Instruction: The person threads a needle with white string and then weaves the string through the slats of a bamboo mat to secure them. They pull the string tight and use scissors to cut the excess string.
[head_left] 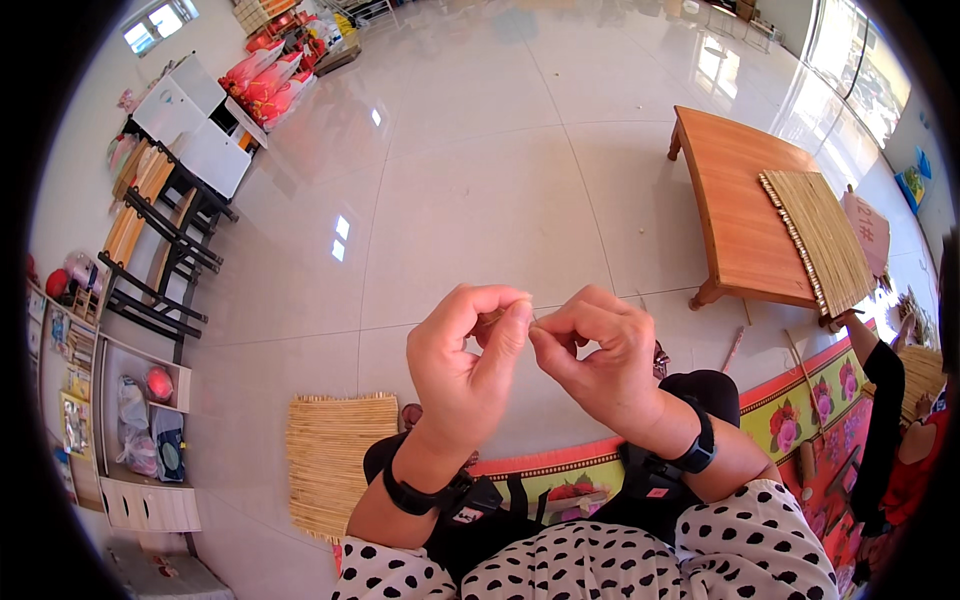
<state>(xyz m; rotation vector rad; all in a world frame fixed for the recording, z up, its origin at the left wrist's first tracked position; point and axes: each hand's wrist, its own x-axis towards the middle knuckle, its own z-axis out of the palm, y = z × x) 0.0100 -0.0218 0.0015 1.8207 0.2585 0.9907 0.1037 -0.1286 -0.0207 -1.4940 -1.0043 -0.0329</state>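
My left hand [470,360] is raised in front of me, thumb and index finger pinched together. My right hand [595,355] meets it at the fingertips, also pinching, around something thin and too small to make out. Both wrists carry black straps. Below them, to the left, a woven straw mat [340,460] lies on the tiled floor, and a floral patterned mat [785,420] spreads under and to the right of me.
A low wooden table [730,230] at the right holds another straw mat [815,240]. A co-worker's arm [875,370] reaches near it. Chairs [150,250] and a shelf unit [140,420] line the left wall. Red sacks [270,85] are piled at the back.
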